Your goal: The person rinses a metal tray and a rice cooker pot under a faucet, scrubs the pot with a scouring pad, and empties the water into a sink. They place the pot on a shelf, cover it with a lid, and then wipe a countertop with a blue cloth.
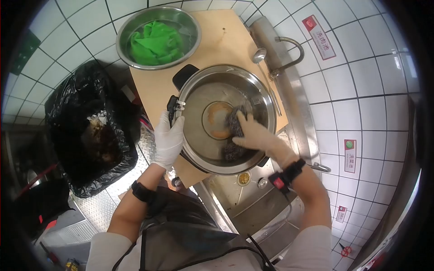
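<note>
A large stainless steel pot [199,104] with black handles stands on the wooden board, a little cloudy water and a brown patch on its bottom. My left hand [169,137], in a white glove, grips the pot at its left rim, just below a black clasp-like fitting. Inside the pot, my right hand [254,133], also gloved, presses its fingers on a dark steel wool scourer [236,121]. The scourer lies against the right part of the pot's bottom; my fingers partly cover it. A dark, blurred patch shows below it.
A steel basin [195,43] holding a green cloth [156,43] stands at the board's [226,34] far end. A ladle [260,56] lies along the right edge, near a faucet [296,49]. Left of the board is a black-lined bin [68,131]. Nearer me is a sink [226,192].
</note>
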A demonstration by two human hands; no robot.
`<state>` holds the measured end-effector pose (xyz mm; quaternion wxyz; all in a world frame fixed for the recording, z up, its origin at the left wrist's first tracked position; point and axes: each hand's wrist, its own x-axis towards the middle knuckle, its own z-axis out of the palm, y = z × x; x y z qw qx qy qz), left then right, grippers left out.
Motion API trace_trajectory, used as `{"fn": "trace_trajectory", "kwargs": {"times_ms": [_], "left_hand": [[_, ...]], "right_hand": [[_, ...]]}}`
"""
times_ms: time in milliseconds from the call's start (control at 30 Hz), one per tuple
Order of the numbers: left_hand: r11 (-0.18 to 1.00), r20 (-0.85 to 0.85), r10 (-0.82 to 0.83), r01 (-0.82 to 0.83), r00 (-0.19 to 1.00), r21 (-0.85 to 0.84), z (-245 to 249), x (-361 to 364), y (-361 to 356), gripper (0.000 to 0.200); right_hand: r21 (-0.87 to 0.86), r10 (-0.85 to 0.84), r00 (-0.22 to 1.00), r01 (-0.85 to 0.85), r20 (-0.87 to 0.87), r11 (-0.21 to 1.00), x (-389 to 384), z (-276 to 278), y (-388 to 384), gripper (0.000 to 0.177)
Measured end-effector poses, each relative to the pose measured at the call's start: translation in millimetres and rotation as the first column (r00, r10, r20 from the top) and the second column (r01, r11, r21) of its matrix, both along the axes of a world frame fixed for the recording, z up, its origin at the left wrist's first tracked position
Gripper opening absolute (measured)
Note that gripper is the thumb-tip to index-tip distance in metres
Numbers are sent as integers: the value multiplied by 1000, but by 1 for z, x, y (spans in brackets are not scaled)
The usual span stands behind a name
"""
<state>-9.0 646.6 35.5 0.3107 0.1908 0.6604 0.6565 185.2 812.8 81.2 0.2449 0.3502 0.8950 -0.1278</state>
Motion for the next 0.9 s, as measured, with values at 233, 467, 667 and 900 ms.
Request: {"fn": "trace_trajectory", "kwargs": {"times_ms": [233,467,667,900], "left_hand": [[996,80,67,-72,995,58,5,3,3,20],[998,13,32,-33,999,46,-1,1,2,24],[998,-84,-46,49,995,33,3,-4,0,28],[996,-6,-84,84,996,29,-2,-3,-2,36]], "right_hand": [[-154,143,966,-178,-214,972,-23,-12,-42,58],[92,276,891,-261,-361,961,-106,-50,-61,43],[26,-365,845,406,-391,913,-149,-45,-10,36],[-155,-6,930,-55,-368,986,-116,-38,-43,42]]}}
